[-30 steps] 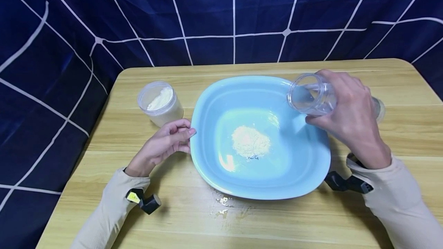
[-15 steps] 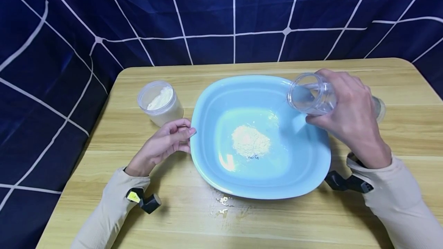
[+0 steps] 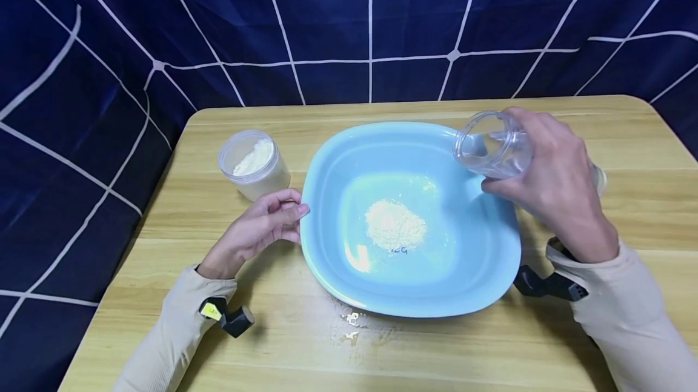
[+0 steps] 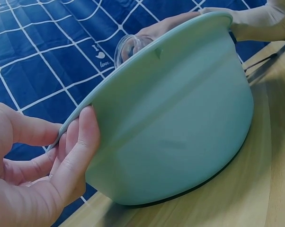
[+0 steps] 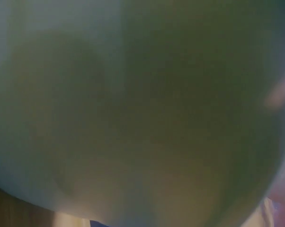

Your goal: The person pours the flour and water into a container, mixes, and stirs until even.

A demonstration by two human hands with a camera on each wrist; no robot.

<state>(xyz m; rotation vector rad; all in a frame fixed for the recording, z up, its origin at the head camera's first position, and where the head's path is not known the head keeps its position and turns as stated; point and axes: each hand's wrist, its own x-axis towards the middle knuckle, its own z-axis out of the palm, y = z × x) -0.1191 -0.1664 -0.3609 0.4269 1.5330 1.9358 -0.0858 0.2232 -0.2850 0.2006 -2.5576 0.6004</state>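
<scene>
Left hand (image 3: 259,228) clamps thumb and fingers on the rim of the blue basin (image 3: 474,246), likely steadying it; right hand (image 3: 558,171) has fingers wrapped round a clear jar (image 3: 498,152), tipped over the basin as if pouring; white powder (image 3: 395,225) between both hands' fingers; pale object (image 3: 600,180) behind the right knuckles mostly hidden, right wrist view all blur

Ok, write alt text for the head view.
A right hand holds a tilted clear jar over a blue basin with white powder heaped inside; the left hand pinches the rim. An open jar of powder stands to the basin's left, on a wooden table.
</scene>
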